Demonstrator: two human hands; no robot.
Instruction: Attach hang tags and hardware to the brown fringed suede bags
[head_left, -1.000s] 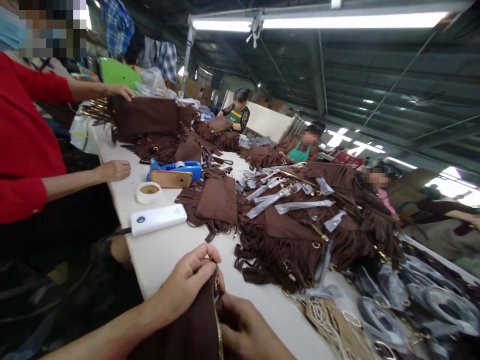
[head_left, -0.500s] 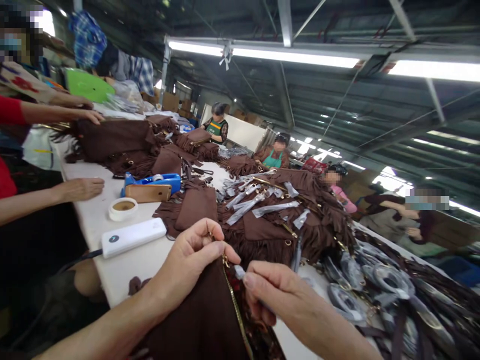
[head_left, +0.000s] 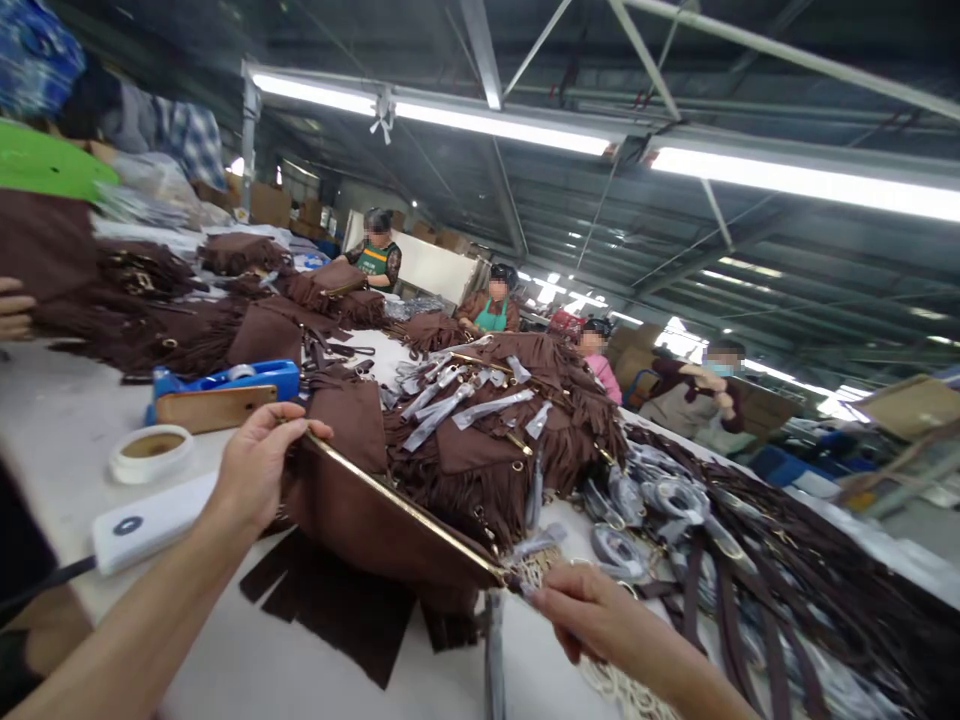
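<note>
A dark brown fringed bag [head_left: 390, 530] hangs stretched between my hands, its gold zipper [head_left: 405, 500] running along the top edge and its fringe spread below. My left hand [head_left: 259, 460] is closed on the upper left corner of the bag, at the zipper's end. My right hand [head_left: 577, 605] pinches the other end, near a small dark tab at the zipper; its exact grip is partly hidden. A grey wrapped strip [head_left: 495, 650] dangles below that end.
A pile of fringed bags [head_left: 480, 440] lies ahead, with wrapped straps [head_left: 675, 510] on the right. To the left are a tape roll [head_left: 150, 455], a blue tape dispenser [head_left: 225, 378], a phone [head_left: 217, 408] and a white device [head_left: 154, 520]. Another person's hand [head_left: 13, 310] touches a bag.
My hands have moved apart, and the bag has swung from hanging toward me to lying stretched sideways with its zipper straight. The view has turned right.
</note>
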